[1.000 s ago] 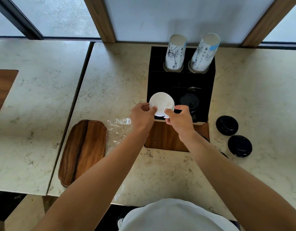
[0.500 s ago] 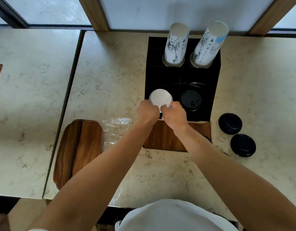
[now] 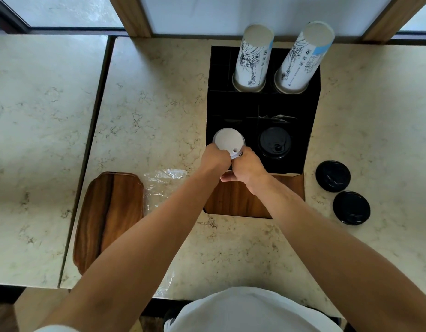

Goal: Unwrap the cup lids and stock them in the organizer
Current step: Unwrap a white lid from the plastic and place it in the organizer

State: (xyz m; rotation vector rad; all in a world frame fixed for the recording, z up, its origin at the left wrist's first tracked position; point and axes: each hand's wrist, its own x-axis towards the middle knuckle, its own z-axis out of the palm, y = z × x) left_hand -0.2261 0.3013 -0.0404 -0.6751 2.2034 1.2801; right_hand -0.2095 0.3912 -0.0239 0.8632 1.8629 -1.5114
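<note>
Both forearms reach toward 12 o'clock, meeting ahead; the left hand [image 3: 215, 157] and right hand [image 3: 248, 167] curl, knuckles touching.

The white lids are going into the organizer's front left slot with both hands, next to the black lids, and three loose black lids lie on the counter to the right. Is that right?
Not quite: the head view shows two loose black lids on the counter, not three. The rest holds: the left hand and right hand hold the white lids at the organizer's front left slot, beside the black lids.
</note>
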